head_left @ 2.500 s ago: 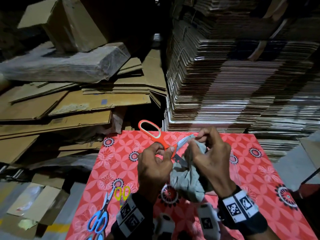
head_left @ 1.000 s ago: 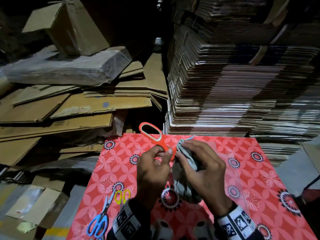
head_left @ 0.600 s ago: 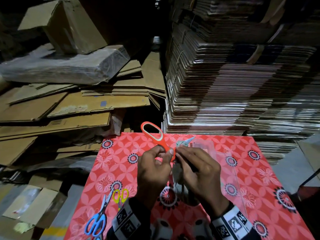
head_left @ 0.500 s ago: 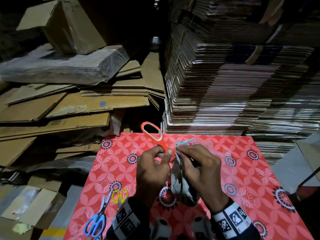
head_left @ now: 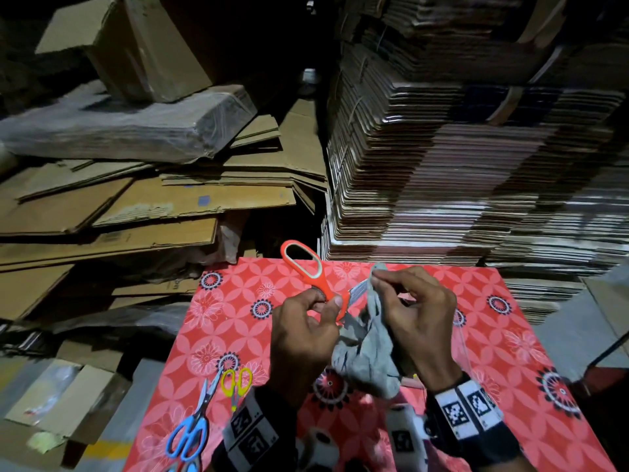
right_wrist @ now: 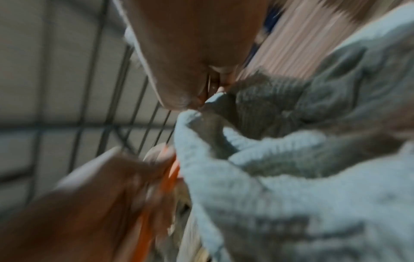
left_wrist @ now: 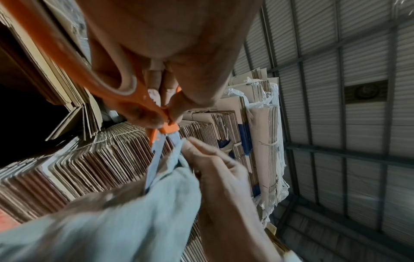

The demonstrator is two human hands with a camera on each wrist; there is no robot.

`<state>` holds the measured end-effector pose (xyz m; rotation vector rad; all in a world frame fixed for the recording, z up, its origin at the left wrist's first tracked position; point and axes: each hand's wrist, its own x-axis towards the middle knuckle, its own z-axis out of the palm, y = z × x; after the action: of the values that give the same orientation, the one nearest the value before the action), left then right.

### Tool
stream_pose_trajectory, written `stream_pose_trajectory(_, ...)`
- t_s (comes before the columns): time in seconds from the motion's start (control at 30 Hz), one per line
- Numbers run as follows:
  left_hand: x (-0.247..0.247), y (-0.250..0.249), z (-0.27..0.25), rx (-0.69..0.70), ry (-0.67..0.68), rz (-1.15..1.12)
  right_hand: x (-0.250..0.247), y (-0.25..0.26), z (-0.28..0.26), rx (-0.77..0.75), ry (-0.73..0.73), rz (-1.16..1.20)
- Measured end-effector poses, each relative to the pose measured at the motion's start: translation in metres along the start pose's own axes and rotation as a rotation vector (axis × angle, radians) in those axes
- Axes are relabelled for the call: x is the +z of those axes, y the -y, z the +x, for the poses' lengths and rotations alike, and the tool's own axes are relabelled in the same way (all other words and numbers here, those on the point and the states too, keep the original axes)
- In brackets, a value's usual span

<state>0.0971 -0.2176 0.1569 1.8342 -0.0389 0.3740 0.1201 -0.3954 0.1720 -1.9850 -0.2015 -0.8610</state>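
My left hand [head_left: 320, 306] grips the orange scissors [head_left: 308, 267] near the pivot, handle loop pointing up and away. Their blades [head_left: 359, 290] point right into a grey cloth [head_left: 366, 349]. My right hand [head_left: 384, 279] pinches the cloth's top edge against a blade, the rest of the cloth hanging bunched below. In the left wrist view the orange scissors [left_wrist: 134, 104] have their blades slightly apart, and the grey cloth [left_wrist: 134, 212] wraps them under the right hand's fingers [left_wrist: 201, 156]. The right wrist view is blurred; the grey cloth [right_wrist: 291, 168] fills it.
A red flowered table cover [head_left: 493, 335] lies under my hands. Blue scissors [head_left: 190, 434] and small yellow scissors [head_left: 236, 384] lie at its near left. Flattened cardboard [head_left: 136, 206] is piled to the left, and a tall stack of folded boxes [head_left: 459, 165] stands behind the table.
My right hand has slid the cloth up along the blades and now pinches it near their tips. The left hand keeps its hold on the scissors.
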Motion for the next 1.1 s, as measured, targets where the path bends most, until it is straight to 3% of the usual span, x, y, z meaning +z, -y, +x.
stream_pose_trajectory(0.17, 0.001, 0.007, 0.006, -0.006, -0.007, 0.030, 0.009, 0.018, -0.024, -0.051, 0.153, -0.012)
stream_pose_trajectory(0.33, 0.000, 0.009, 0.002, 0.020, 0.024, -0.008, -0.001, -0.004, 0.003, 0.035, 0.041, 0.003)
stream_pose_trajectory(0.5, 0.000, 0.003, -0.001, 0.014, 0.031, 0.024, 0.010, 0.017, -0.020, -0.021, 0.175, 0.030)
stream_pose_trajectory(0.67, -0.003, 0.009, 0.000, 0.014, 0.019, 0.018, 0.004, 0.001, -0.002, 0.057, 0.079, 0.028)
stream_pose_trajectory(0.8, -0.001, 0.014, 0.001, -0.015, 0.031, 0.001, 0.009, 0.017, -0.020, -0.019, 0.181, 0.027)
stream_pose_trajectory(0.97, 0.000, 0.016, 0.002, -0.050, 0.000, 0.001, -0.004, -0.003, 0.004, 0.033, 0.011, 0.012)
stream_pose_trajectory(1.1, -0.001, 0.005, 0.001, -0.034, 0.023, -0.036, 0.007, 0.014, -0.019, -0.046, 0.114, 0.016)
